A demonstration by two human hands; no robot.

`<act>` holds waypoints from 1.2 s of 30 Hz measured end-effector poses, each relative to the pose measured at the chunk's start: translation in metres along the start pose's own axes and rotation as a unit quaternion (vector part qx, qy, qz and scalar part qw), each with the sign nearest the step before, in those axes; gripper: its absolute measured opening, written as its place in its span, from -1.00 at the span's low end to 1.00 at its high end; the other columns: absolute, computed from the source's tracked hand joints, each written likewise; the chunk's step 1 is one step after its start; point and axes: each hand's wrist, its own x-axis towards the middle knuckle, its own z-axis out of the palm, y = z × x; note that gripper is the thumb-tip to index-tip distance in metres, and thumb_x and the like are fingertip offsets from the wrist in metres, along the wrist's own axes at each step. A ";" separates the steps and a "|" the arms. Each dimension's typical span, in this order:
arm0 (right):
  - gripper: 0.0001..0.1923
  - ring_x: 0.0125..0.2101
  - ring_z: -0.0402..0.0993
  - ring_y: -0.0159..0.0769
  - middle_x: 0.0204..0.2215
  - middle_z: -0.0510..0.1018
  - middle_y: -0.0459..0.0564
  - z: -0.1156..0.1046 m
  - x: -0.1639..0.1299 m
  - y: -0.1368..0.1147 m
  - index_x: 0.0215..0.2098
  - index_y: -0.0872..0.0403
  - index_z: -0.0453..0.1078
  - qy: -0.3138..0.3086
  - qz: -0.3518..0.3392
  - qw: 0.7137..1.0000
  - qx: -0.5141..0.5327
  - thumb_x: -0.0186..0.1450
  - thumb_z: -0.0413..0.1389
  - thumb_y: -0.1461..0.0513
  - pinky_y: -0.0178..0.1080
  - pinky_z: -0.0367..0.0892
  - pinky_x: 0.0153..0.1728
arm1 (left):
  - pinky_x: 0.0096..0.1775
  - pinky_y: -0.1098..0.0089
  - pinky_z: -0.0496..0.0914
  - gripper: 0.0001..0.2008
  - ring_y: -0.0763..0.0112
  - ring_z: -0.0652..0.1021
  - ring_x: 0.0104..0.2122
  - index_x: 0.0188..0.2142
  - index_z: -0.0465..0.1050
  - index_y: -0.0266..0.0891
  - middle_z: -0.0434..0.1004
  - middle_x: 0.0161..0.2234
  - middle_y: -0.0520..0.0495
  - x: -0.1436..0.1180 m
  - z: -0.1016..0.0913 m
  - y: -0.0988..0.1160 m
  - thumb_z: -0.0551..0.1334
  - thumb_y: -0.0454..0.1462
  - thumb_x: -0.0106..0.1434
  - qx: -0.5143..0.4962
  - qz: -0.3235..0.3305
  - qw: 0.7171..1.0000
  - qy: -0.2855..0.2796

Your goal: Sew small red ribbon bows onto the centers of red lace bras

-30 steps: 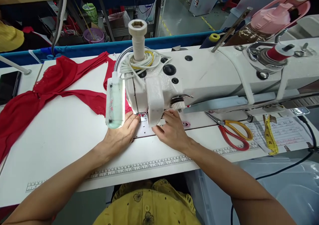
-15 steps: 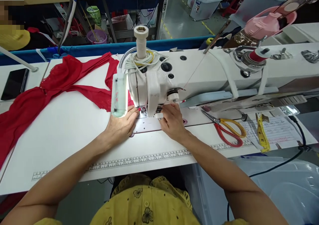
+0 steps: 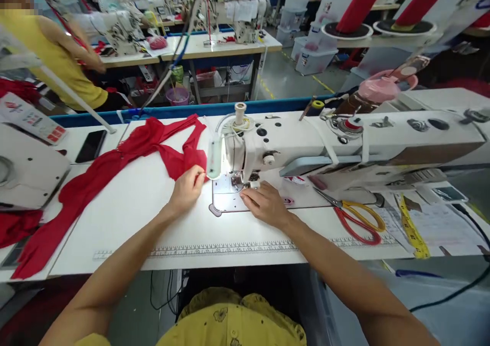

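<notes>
At eight o'clock from the sewing machine head [image 3: 245, 149], the left hand [image 3: 187, 190] pinches the nearest end of the red garment [image 3: 111, 167], which trails off to nine o'clock, perhaps to keep that edge under control. Apart from it, at five o'clock, the right hand [image 3: 265, 203] curls near the presser foot [image 3: 236, 180]; whether it grips anything, I cannot tell. Scissors [image 3: 356, 216] lie at four o'clock, handles outward, presumably for easy reach.

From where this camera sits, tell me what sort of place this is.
Most likely a garment sewing workshop: a sewing machine stands on the worktable with red fabric beside it, and more machines stand at a bench beyond.
</notes>
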 end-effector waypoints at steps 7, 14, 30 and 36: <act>-0.83 -0.51 0.40 -0.40 -0.47 0.55 -0.11 -0.017 0.017 -0.073 -0.27 0.03 0.45 -0.065 0.080 0.958 0.268 0.42 0.02 0.25 -0.30 0.28 -0.44 | -0.30 0.42 0.38 -0.81 0.44 0.46 -0.36 -0.32 0.31 -0.20 0.41 -0.35 0.01 -0.062 -0.027 0.044 0.26 -0.15 0.26 -0.449 -0.195 0.868 0.076; -0.93 -0.40 0.43 -0.28 -0.40 0.51 -0.06 0.002 0.015 -0.134 -0.30 0.00 0.24 -0.030 0.175 0.969 0.174 0.32 0.07 0.22 -0.26 0.33 -0.41 | -0.14 0.31 0.43 -0.77 0.30 0.51 -0.14 -0.04 0.28 -0.12 0.45 -0.11 -0.08 -0.116 0.015 0.078 0.10 -0.11 0.37 -0.449 -0.121 0.881 0.092; -0.66 -0.51 0.33 -0.32 -0.51 0.44 -0.16 -0.130 0.015 -0.064 -0.02 0.00 0.35 -0.309 0.213 0.918 0.127 0.28 0.24 0.12 -0.29 0.19 -0.48 | -0.48 0.40 0.21 -0.69 0.36 0.38 -0.55 -0.27 0.47 -0.15 0.43 -0.53 0.02 -0.035 -0.108 0.066 0.32 0.02 0.20 0.193 0.112 0.921 -0.318; -0.74 -0.09 0.45 -0.11 -0.06 0.53 0.19 -0.064 -0.027 -0.065 0.03 0.15 0.40 -0.148 0.102 0.980 -0.084 0.38 0.09 0.30 -0.10 0.36 -0.07 | -0.05 0.13 0.42 -0.71 0.06 0.53 -0.08 0.04 0.42 -0.38 0.52 -0.02 -0.37 -0.071 -0.009 0.053 0.12 -0.38 0.34 0.336 0.238 0.911 -0.040</act>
